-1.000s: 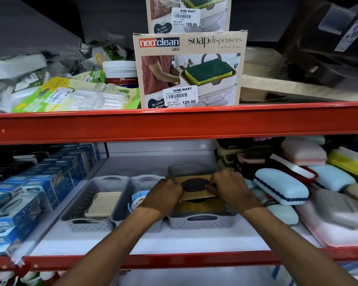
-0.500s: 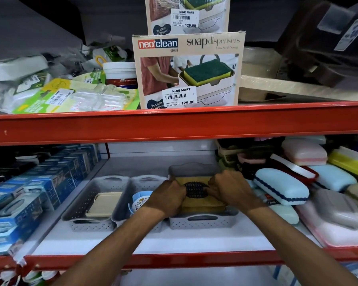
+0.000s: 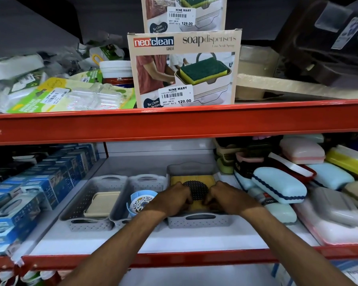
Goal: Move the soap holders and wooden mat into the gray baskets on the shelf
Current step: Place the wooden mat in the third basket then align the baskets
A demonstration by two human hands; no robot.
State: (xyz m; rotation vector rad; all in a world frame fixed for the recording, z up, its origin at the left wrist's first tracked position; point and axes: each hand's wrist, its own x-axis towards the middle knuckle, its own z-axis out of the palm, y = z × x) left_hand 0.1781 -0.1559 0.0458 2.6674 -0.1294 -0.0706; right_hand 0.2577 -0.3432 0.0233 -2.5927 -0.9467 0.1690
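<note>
Three gray baskets stand side by side on the lower shelf. The wooden mat (image 3: 194, 180), tan with a dark round mesh centre, lies flat inside the right basket (image 3: 198, 221). My left hand (image 3: 174, 200) and my right hand (image 3: 225, 200) rest on its near edge, fingers curled onto it from either side. The left basket (image 3: 87, 222) holds a cream soap holder (image 3: 102, 204). In the middle basket (image 3: 145, 180) sits a round blue soap holder (image 3: 140, 202) with a patterned top, partly hidden by my left wrist.
Blue boxes (image 3: 29, 188) fill the shelf's left side. Stacked pastel soap cases (image 3: 281, 187) crowd the right, close to the right basket. A red shelf beam (image 3: 174, 122) runs overhead, with soap dispenser boxes (image 3: 184, 69) above it. White shelf surface (image 3: 174, 238) lies in front of the baskets.
The wooden mat was tilted up above the right basket; both hands have lowered it until it lies flat inside.
</note>
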